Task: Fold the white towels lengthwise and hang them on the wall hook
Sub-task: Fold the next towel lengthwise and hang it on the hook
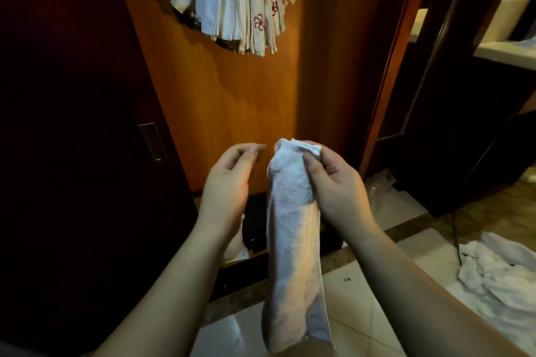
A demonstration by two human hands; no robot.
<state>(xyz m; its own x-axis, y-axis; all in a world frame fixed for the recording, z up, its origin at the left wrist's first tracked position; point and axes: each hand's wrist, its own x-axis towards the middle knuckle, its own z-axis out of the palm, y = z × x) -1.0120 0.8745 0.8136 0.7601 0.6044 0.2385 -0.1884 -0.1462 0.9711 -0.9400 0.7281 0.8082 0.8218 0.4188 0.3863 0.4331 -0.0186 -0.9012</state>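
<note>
- Hanging straight down between the forearms, the folded white towel point(293, 255) already forms a long narrow strip, its lower end reaching the bottom of the view above the tiled floor point(342, 324).
- The right hand point(333, 182) pinches the towel's top end, thumb in front and fingers curled behind, and carries all its weight.
- The left hand point(229, 180) sits just beside the top end, fingers loosely curled and holding nothing.
- To do this step well, I judge the left hand should take the free top corner so the layers stay aligned and the long edges do not splay before lifting.
- A heap of loose white towels point(499, 272) lies on the floor to the right, presumably waiting.
- On the wooden door panel point(232, 95) above, a bunch of hung towels point(232, 3) with embroidered flowers crowds the hook, which is itself out of view; the new strip likely needs draping at its midpoint so it balances.
</note>
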